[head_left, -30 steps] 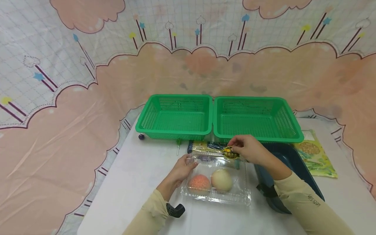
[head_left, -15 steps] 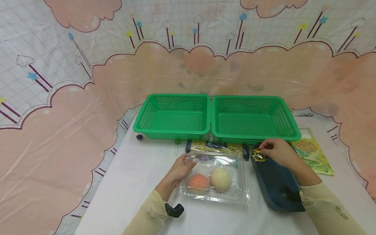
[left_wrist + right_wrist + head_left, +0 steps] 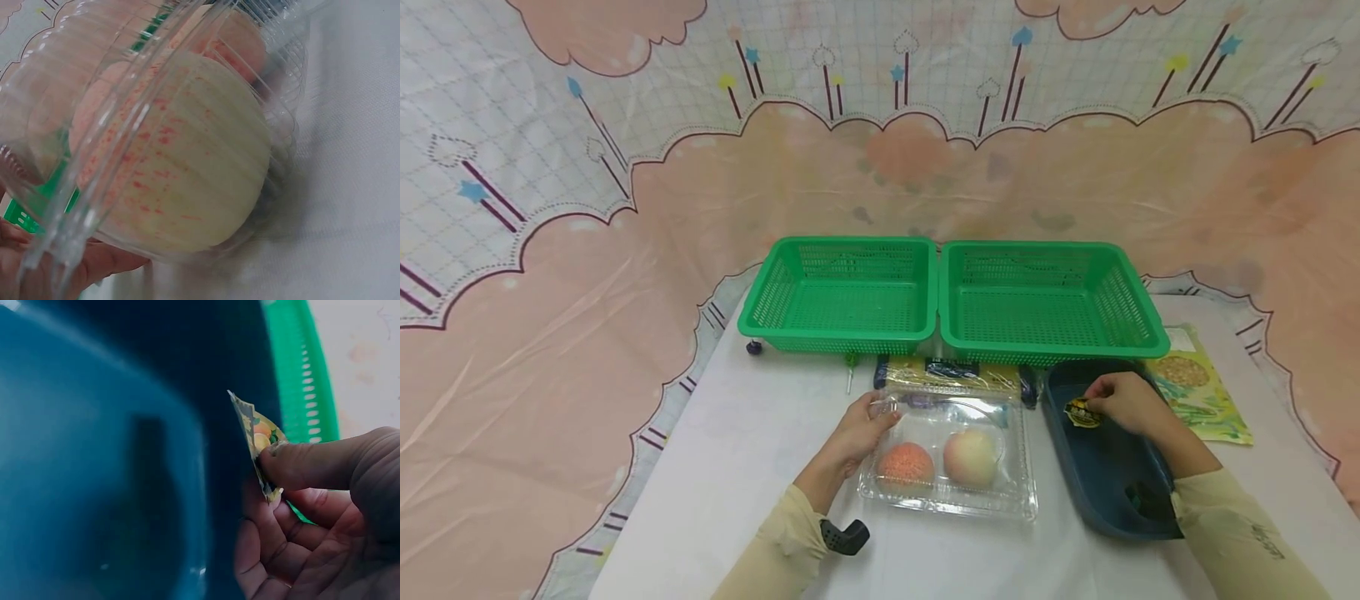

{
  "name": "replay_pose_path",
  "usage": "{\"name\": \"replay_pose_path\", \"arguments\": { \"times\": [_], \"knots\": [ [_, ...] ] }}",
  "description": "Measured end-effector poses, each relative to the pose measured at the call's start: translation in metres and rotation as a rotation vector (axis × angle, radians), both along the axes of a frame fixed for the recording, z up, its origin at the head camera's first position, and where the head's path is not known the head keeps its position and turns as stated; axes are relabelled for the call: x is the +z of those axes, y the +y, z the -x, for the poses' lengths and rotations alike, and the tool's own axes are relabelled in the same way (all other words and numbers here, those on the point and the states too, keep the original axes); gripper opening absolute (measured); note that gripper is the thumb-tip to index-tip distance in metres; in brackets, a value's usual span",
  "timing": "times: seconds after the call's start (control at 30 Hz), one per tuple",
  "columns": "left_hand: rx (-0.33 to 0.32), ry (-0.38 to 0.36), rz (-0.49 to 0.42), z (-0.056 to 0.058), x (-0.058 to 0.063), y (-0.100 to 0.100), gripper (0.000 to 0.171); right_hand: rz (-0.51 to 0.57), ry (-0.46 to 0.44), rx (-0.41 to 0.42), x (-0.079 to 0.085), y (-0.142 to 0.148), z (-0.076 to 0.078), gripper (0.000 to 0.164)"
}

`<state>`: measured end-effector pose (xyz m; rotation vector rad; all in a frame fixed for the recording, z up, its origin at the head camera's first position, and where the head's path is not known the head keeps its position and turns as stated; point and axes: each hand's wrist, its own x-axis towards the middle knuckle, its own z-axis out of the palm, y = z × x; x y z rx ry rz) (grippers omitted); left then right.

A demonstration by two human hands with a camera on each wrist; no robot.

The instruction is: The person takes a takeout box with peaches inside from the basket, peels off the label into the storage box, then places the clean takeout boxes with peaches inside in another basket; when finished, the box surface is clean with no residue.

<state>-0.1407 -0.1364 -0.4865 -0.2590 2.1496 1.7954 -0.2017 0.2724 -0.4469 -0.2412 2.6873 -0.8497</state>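
In the head view my left hand (image 3: 853, 437) grips the left edge of a clear plastic clamshell box (image 3: 943, 502) on the table. Inside lie two peaches, one red-speckled (image 3: 906, 467) and one paler (image 3: 973, 458). The left wrist view shows the pale, red-flecked side of a peach (image 3: 181, 156) close behind the plastic, with my fingers at the lower left. My right hand (image 3: 1131, 406) is over the dark blue tray (image 3: 1078, 492), pinching a black-and-gold sticker (image 3: 1081, 413) between thumb and fingers. Printed fruit shows on the sticker (image 3: 259, 434) in the right wrist view, where it looks folded.
Two green baskets, left (image 3: 850, 344) and right (image 3: 1052, 348), stand along the back. A yellow packet (image 3: 992, 377) lies behind the box. A green lollipop (image 3: 851, 362) and a dark round thing (image 3: 754, 347) lie left. A yellow-green bag (image 3: 1210, 400) is at right.
My right hand has moved right with the sticker, away from the box's top edge to over the blue tray. The paler peach has turned, showing a pinker side. My left hand keeps its grip.
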Motion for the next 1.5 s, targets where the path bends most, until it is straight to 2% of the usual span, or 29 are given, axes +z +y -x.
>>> {"name": "replay_pose_path", "arguments": {
  "times": [0.23, 0.6, 0.7, 0.87, 1.0, 1.2, 1.5],
  "knots": [
    [-0.01, -0.004, 0.01, 0.0, 0.002, 0.001, 0.066, -0.007, 0.012, 0.04, -0.022, 0.012, 0.003, 0.014],
    [0.009, -0.007, 0.01, 0.0, -0.001, 0.0, 0.067, -0.064, -0.062, 0.057, -0.029, 0.006, 0.011, 0.013],
    [0.009, -0.003, 0.007, 0.001, -0.001, 0.0, 0.067, -0.101, -0.081, 0.061, -0.031, 0.002, 0.012, 0.011],
    [0.008, -0.002, 0.005, 0.001, -0.003, 0.0, 0.066, -0.224, -0.064, 0.059, -0.032, -0.002, 0.012, 0.004],
    [0.01, -0.006, 0.007, 0.0, -0.004, 0.0, 0.066, -0.303, -0.042, 0.06, -0.031, -0.003, 0.01, 0.008],
    [0.006, -0.005, 0.008, 0.0, 0.0, 0.0, 0.067, -0.308, -0.017, 0.187, -0.027, -0.006, 0.007, 0.005],
    [0.012, -0.016, 0.009, -0.001, 0.003, 0.001, 0.068, -0.303, 0.011, 0.307, -0.024, -0.012, 0.006, 0.022]
  ]
}}
